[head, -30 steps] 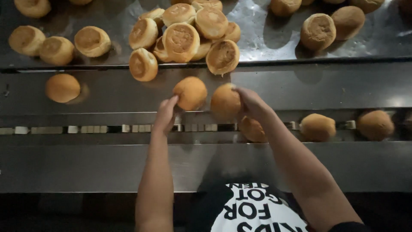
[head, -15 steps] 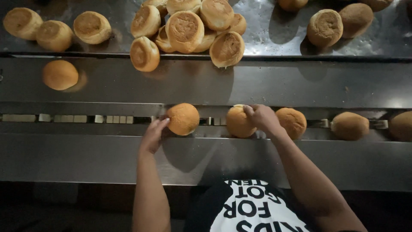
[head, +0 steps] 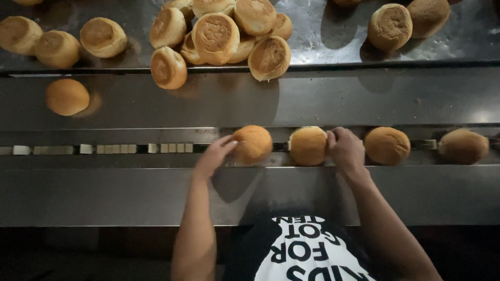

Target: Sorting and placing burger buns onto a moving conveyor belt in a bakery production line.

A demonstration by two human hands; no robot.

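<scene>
My left hand [head: 213, 155] grips the left side of a round golden bun [head: 253, 144] that sits in the narrow conveyor track [head: 104, 149]. Just to its right, my right hand [head: 346, 151] holds the right side of a second bun [head: 308, 146] in the same track. The two buns lie side by side, nearly touching. Further right in the track are two more buns [head: 387, 145] [head: 463, 146].
A pile of several buns [head: 216, 36] lies on the steel table [head: 323, 47] at the back, with more at the far left [head: 57, 48] and right [head: 390, 26]. One lone bun [head: 66, 97] rests on the sloped steel ledge at left.
Both hands came down from the ledge toward me, each carrying a bun. The buns now sit in the track, and the buns to the right have shifted further right.
</scene>
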